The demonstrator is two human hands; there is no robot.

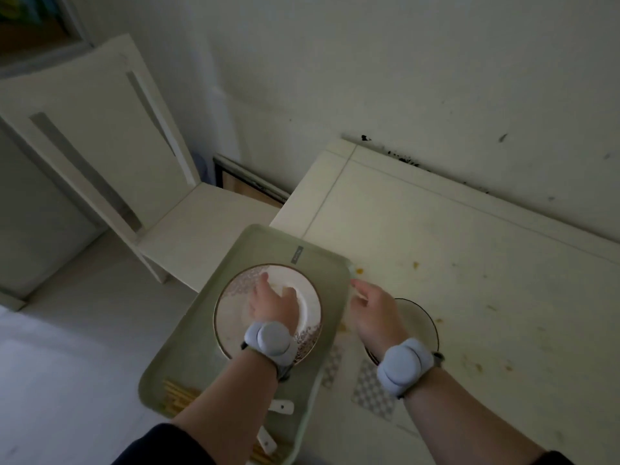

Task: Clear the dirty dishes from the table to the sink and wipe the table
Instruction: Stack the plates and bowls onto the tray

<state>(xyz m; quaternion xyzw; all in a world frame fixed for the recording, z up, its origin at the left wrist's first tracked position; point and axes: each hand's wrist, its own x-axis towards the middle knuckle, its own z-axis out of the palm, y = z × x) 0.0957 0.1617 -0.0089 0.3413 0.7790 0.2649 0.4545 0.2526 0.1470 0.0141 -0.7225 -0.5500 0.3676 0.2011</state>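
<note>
**At the counter's left edge, a plate on the tray**

We see the green tray [268, 246] overhanging the left edge of the counter [469, 246], with the patterned plate [235, 317] lying on it. Our left grip [273, 302] is released, its fingers laid loosely on the plate's face. Our right grip [372, 310] is also released, its fingers stretched toward the tray's right rim; we cannot tell whether they touch. Beneath it a dark-rimmed dish [422, 325] sits on the counter among yellow food spots [359, 271]. Chopsticks [177, 396] and a white spoon [281, 407] lie at the tray's near end.
</note>
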